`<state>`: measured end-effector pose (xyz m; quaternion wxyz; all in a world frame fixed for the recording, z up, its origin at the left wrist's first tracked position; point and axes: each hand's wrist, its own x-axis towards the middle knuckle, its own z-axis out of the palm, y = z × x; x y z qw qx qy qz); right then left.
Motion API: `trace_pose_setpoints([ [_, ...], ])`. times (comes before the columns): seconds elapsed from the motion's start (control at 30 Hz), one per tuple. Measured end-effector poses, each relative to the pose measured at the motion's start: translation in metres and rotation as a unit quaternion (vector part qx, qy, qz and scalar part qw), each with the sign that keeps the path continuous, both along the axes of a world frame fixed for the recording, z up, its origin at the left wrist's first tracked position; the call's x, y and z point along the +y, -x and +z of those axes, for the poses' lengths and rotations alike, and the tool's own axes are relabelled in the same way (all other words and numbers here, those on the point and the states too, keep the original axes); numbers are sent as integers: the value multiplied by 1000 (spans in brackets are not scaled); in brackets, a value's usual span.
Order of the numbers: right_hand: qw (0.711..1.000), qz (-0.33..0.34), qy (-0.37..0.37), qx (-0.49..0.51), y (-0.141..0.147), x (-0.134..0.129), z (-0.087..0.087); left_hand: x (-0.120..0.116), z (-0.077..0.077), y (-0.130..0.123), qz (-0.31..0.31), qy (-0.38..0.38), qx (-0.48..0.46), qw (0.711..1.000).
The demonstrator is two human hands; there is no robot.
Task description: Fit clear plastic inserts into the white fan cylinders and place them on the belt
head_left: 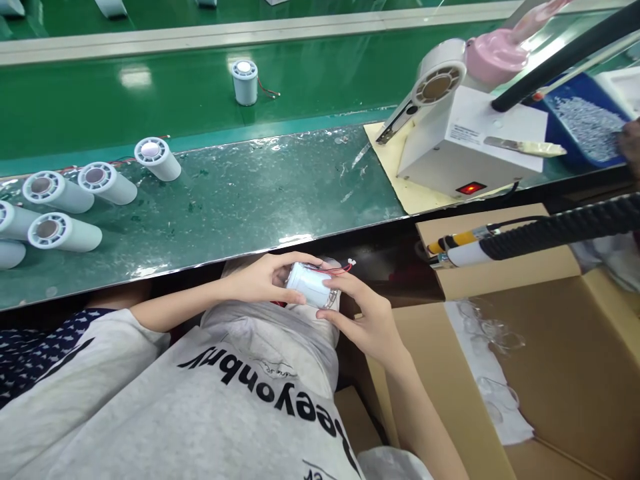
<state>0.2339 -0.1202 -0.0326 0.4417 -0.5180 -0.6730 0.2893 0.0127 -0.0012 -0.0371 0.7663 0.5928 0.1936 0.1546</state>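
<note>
Above my lap, in front of the bench edge, I hold a light-blue cylindrical housing (307, 283) on its side. Thin red and black wires with a small white connector (351, 263) come off its upper right side. My left hand (267, 277) wraps around its left end, thumb on the near side. The fingertips of my right hand (363, 313) pinch its right end, where a ringed rim shows. Several similar light-blue cylinders (114, 185) lie or stand on the left of the bench, and one more cylinder (245, 85) stands upright on the green belt.
A white box-shaped device (475, 147) with a lit red switch sits on a yellow board at the right. Behind it is a blue bin (583, 120) of small pieces, near another person's hand. An open cardboard box (560, 360) and a black hose (560, 227) occupy my right side.
</note>
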Motion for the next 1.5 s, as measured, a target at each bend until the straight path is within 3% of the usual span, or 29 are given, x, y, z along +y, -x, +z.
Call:
trace_pose_setpoints([
  [0.23, 990, 7, 117, 76, -1, -3, 7, 4, 12, 2, -33, -68, -14, 997],
  [0.67, 953, -9, 235, 193, 4, -4, 14, 5, 12, 7, -42, -171, -25, 984],
  [1.0, 933, -13, 255, 253, 9, 3, 15, 5, 14, 10, -48, -207, -18, 977],
  [1.13, 912, -23, 284, 295, 14, 4, 10, 6, 13, 11, -43, -224, -19, 973],
  [1.27, 880, -32, 321, 349, 16, 4, 1, 4, 15, 13, -39, -187, -13, 981],
  [1.37, 863, -48, 330, 380, 15, 5, -8, 4, 13, 8, -33, -94, -6, 995],
  [1.5, 848, -93, 299, 427, 13, 6, -28, 11, -5, -24, -4, 36, -5, 999],
])
